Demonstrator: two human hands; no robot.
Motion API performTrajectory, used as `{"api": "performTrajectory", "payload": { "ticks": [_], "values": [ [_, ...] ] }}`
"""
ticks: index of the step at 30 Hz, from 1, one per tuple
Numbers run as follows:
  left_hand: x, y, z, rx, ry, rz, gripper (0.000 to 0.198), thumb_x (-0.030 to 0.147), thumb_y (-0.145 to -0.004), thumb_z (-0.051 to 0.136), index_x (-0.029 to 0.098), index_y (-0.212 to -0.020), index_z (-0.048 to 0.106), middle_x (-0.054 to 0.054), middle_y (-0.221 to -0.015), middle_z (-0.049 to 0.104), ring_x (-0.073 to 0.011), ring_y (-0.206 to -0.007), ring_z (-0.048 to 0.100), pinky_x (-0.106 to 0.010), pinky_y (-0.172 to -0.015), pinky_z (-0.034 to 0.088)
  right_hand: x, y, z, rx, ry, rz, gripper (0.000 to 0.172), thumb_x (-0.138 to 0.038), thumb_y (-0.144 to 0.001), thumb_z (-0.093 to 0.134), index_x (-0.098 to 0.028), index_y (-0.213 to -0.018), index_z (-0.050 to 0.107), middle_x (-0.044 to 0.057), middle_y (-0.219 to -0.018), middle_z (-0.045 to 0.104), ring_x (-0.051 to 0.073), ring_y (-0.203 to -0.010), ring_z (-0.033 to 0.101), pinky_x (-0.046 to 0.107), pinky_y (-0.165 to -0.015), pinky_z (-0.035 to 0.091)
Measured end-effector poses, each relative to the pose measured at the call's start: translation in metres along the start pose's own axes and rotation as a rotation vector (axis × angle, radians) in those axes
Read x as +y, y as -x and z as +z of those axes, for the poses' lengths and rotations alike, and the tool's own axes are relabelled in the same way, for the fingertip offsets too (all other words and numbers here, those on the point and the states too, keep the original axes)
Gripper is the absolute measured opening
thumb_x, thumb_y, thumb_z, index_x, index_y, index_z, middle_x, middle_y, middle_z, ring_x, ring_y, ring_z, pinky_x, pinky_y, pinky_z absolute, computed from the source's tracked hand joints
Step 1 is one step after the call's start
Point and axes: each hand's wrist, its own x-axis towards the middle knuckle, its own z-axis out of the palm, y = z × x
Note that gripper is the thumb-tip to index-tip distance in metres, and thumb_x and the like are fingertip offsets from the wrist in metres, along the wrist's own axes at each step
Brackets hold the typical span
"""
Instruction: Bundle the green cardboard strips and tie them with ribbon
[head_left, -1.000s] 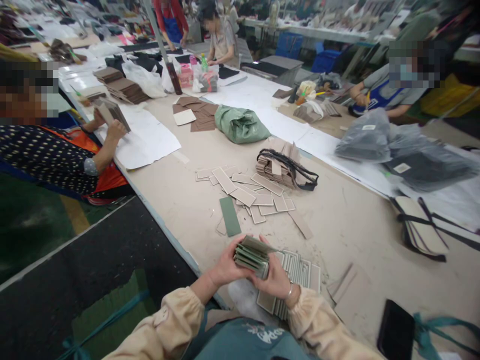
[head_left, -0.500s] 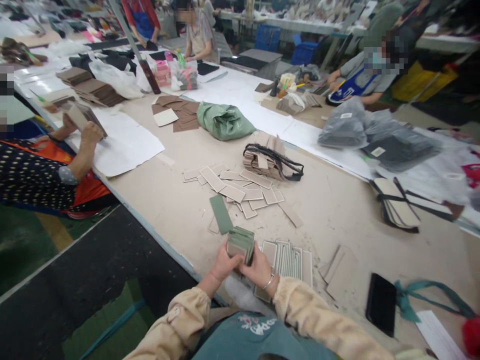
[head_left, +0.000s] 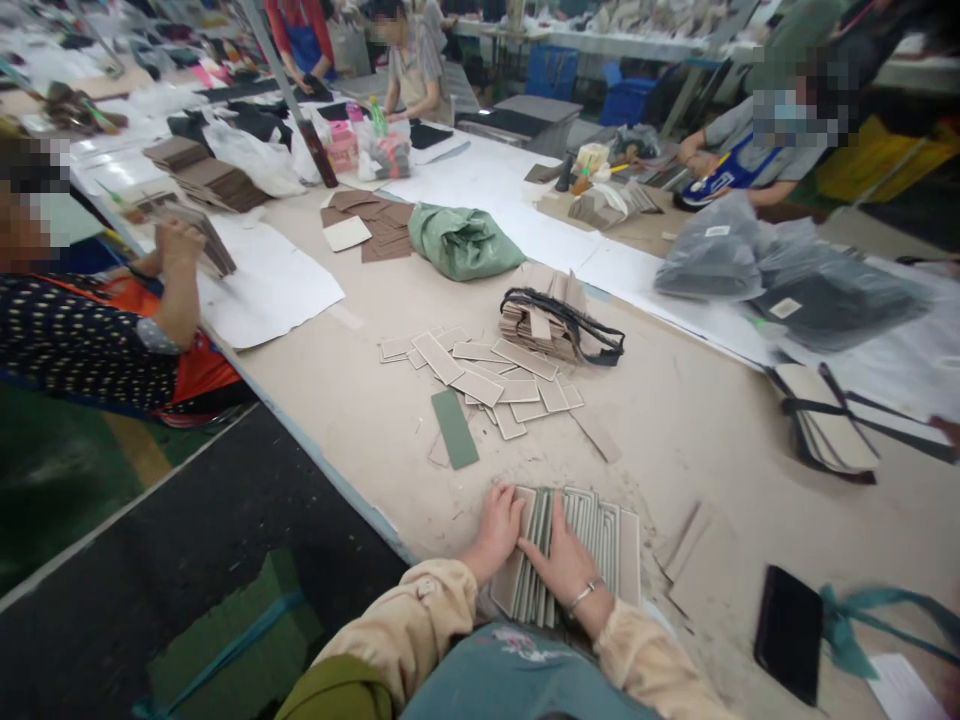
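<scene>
My left hand [head_left: 496, 530] presses against the left end of a leaning row of thin rectangular panels [head_left: 592, 525], beige-faced with pale and green edges. My right hand [head_left: 564, 560], with a bracelet at its wrist, lies over the row, thumb and forefinger spread around some green-edged panels [head_left: 538, 520]. Both hands hold these panels on the table; the fingertips are partly hidden among them. Just beyond, a single green panel [head_left: 454, 428] lies flat beside a loose heap of beige panels [head_left: 491, 375].
Behind the heap are a strapped beige bundle [head_left: 551, 315] and a green bag [head_left: 465, 242]. A black phone [head_left: 787, 632] and teal ribbon [head_left: 862, 620] lie at right. A co-worker [head_left: 97, 320] handles brown pieces at the left table edge; another sits at far right.
Both hands came down and to the right, bringing the held green-edged stack from above the table to the left end of the row. The co-worker's hands at left moved slightly.
</scene>
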Motion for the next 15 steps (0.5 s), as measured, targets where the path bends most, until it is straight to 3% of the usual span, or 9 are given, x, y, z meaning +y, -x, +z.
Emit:
{"api": "performTrajectory", "payload": {
  "ticks": [3,7,11,15],
  "values": [
    [-0.001,-0.005,-0.009,-0.002,-0.054,0.065,0.024,0.027,-0.078,0.056,0.021,-0.100,0.066,-0.010,-0.108,0.060,-0.0245,-0.106,0.053,-0.042,-0.099,0.041,0.009,0.002,0.003,-0.036,0.106,-0.001,0.088,-0.049,-0.083,0.048,-0.011,-0.148,0.003,0.022,-0.115,0.055,0.030,-0.093,0.064,0.038,-0.074,0.048],
    [0.000,-0.035,-0.048,0.134,-0.156,0.083,0.031,0.026,-0.077,0.058,0.019,-0.107,0.062,-0.011,-0.114,0.054,-0.0249,-0.112,0.049,-0.042,-0.102,0.037,0.014,0.004,-0.001,-0.044,0.209,-0.030,0.081,-0.045,-0.084,0.046,-0.013,-0.148,0.008,0.019,-0.112,0.054,0.031,-0.087,0.064,0.039,-0.071,0.049],
    [0.008,-0.086,-0.095,0.394,-0.291,-0.069,0.049,0.032,-0.077,0.059,0.014,-0.121,0.048,-0.016,-0.125,0.046,-0.0302,-0.124,0.037,-0.047,-0.106,0.027,0.018,0.001,-0.009,0.042,0.270,-0.107,0.072,-0.041,-0.083,0.049,-0.013,-0.145,0.025,0.019,-0.119,0.050,0.031,-0.097,0.060,0.040,-0.080,0.049],
    [0.019,-0.125,-0.120,0.435,-0.266,-0.213,0.062,0.028,-0.065,0.072,0.015,-0.118,0.045,-0.018,-0.122,0.049,-0.0316,-0.120,0.042,-0.044,-0.102,0.030,0.023,-0.008,-0.018,0.149,0.261,-0.204,0.068,-0.034,-0.081,0.052,-0.011,-0.142,0.031,0.020,-0.128,0.044,0.031,-0.115,0.050,0.040,-0.096,0.042]
  ]
}}
